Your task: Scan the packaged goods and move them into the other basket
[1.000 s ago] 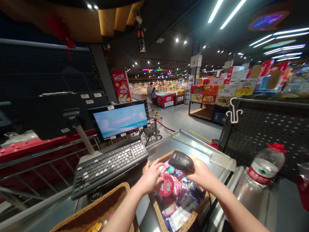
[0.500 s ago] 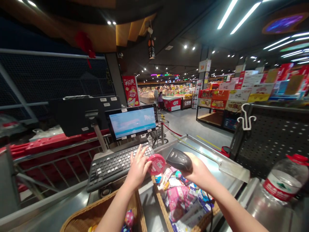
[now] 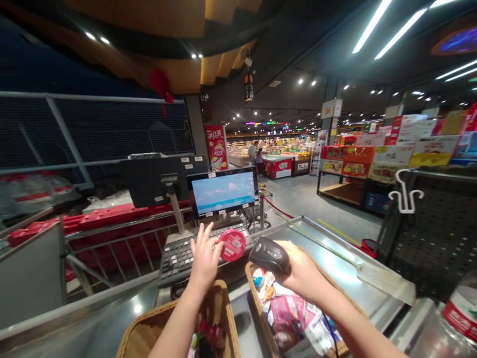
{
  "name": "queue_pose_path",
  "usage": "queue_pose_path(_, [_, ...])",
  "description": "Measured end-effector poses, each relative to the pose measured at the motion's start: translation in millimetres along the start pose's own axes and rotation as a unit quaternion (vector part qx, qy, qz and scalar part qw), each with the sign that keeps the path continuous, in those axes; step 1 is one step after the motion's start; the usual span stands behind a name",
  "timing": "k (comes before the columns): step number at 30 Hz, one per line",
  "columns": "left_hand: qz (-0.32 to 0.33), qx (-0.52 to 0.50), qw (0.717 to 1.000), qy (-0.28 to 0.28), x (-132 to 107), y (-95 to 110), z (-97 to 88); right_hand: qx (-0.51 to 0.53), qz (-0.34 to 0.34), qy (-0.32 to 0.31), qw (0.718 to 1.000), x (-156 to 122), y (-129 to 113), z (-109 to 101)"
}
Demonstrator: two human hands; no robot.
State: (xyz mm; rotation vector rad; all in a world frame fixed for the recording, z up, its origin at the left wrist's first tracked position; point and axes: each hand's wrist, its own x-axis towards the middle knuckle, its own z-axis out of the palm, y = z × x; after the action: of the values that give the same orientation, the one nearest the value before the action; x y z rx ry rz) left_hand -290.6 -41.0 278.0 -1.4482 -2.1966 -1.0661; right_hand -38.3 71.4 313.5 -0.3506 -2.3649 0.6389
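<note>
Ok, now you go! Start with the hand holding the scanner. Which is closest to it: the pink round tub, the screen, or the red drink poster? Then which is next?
From the right hand, gripping the barcode scanner:
1. Pink round tub: just left, at the left hand.
2. Checkout screen: ahead-left, past the keyboard.
3. Red drink poster: farthest, beyond the screen.

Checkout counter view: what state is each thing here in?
Left hand, raised, holding a round pink tub
Right hand, gripping a black barcode scanner
Checkout screen, lit
Right wicker basket, full of packaged goods
Left wicker basket, holding some items
</note>
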Motion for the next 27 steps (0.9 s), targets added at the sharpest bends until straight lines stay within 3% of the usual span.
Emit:
queue_pose_path(16, [-0.033,0.024,0.998,0.052,-20.7,-21.6,-36.1,0.023,-0.004,-0.029,0.999,5.7,-20.9,29.5])
queue_pose_path(27, [-0.042,0.035,0.997,0.06,-30.0,-37.4,-48.6,0.032,-0.009,-0.046,0.998,7.2,-29.8,39.2])
